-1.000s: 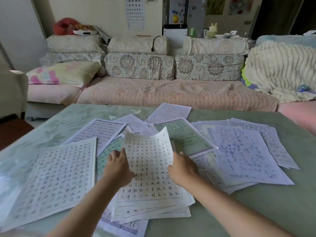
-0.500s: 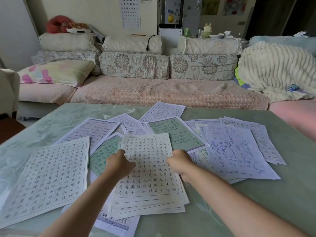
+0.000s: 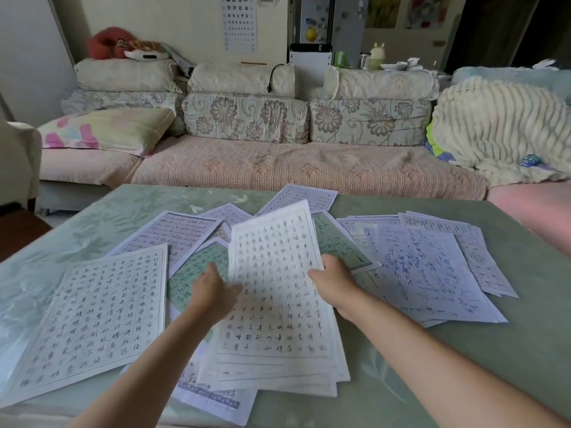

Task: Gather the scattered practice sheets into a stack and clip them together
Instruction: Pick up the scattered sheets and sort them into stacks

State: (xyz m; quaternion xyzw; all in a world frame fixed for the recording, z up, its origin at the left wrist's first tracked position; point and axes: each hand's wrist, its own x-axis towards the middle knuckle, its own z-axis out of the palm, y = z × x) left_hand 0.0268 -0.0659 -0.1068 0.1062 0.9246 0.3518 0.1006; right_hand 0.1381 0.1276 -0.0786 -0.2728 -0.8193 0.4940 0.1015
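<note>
While both hands are busy on the middle pile (image 3: pixel 275 359), this looks like the gathering step: the right hand (image 3: pixel 335 281) pinches the right edge of the top sheet (image 3: pixel 275 273), lifted at its far end, and the left hand (image 3: pixel 214 291) sits at its left edge, grip unclear. Loose sheets still cover the table (image 3: pixel 463 366), like the big left sheet (image 3: pixel 92 316) and the right-hand bunch (image 3: pixel 432 267), so next I'd pull those in; no clip in sight.

Both bare forearms reach forward from the lower edge, converging slightly. The left hand (image 3: pixel 213 293) is loosely curled, thumb side up; the right hand (image 3: pixel 335 281) is closed in a pinch, knuckles facing away
</note>
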